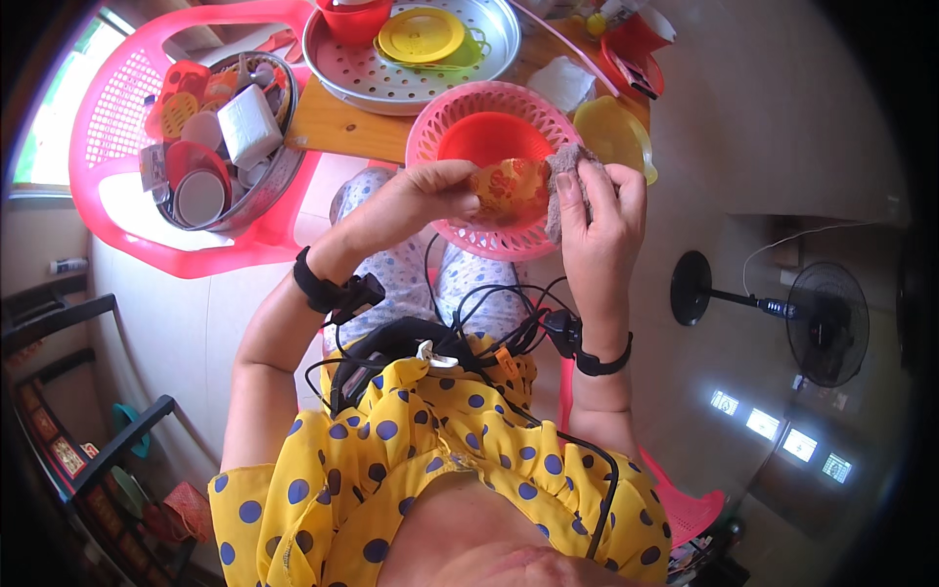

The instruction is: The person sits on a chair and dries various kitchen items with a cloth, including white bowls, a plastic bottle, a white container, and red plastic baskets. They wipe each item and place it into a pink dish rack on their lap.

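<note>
My left hand [440,192] grips the left edge of a shiny orange-gold item with red printing [510,192]; whether it is a bowl or a packet I cannot tell. My right hand [605,202] pinches a grey-brown cloth [565,183] against the item's right edge. Both hands are above a pink slotted plastic basket [429,132], which holds a red plastic bowl or basin [491,136]. The basket is over my lap, by the wooden table's front edge. A translucent yellow plastic item [616,136] lies beside it, partly behind my right hand.
On the wooden table [345,125] stands a perforated metal tray [345,70] with a red container and a yellow lid [422,34]. At left, a pink plastic chair [110,227] bears a round tray of cups and utensils. Black cables [477,308] cross my lap. A fan [827,324] stands right.
</note>
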`<state>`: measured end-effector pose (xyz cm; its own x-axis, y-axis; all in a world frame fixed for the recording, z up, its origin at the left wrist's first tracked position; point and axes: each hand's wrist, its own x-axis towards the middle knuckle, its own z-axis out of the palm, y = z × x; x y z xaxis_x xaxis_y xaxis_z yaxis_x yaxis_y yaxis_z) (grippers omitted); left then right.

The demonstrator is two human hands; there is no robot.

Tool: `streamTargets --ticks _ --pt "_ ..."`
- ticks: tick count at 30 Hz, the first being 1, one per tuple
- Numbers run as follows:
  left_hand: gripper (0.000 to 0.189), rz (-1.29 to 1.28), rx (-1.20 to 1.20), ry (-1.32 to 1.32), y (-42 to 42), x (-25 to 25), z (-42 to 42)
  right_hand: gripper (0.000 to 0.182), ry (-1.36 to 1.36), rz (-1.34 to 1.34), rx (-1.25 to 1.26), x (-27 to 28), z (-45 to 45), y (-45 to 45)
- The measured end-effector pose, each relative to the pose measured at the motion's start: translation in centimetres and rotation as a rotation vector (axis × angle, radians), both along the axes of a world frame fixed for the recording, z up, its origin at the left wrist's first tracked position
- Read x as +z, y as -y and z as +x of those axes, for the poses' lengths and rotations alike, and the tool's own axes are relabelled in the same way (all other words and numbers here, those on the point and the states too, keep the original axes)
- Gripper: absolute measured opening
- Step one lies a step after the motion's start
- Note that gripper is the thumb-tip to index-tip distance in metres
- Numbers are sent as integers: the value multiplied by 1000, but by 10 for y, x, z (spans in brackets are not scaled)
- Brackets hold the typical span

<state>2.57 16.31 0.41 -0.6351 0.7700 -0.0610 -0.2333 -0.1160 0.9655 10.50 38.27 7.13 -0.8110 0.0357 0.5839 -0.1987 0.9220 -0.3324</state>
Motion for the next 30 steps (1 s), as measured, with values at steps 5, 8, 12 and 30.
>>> streamTargets --ticks 5,8,12,30 --pt "36 215 98 220 6 -9 -9 22 83 -148 78 -3 11 -1" --pt "38 237 95 239 5 4 -9 21 -16 -234 -34 -10 8 -10" --pt "35 110 22 169 5 -6 -6 21 0 -118 -110 -6 -1 -17" --pt "47 451 108 420 3 -7 -9 18 165 -312 -50 -26 8 -18"
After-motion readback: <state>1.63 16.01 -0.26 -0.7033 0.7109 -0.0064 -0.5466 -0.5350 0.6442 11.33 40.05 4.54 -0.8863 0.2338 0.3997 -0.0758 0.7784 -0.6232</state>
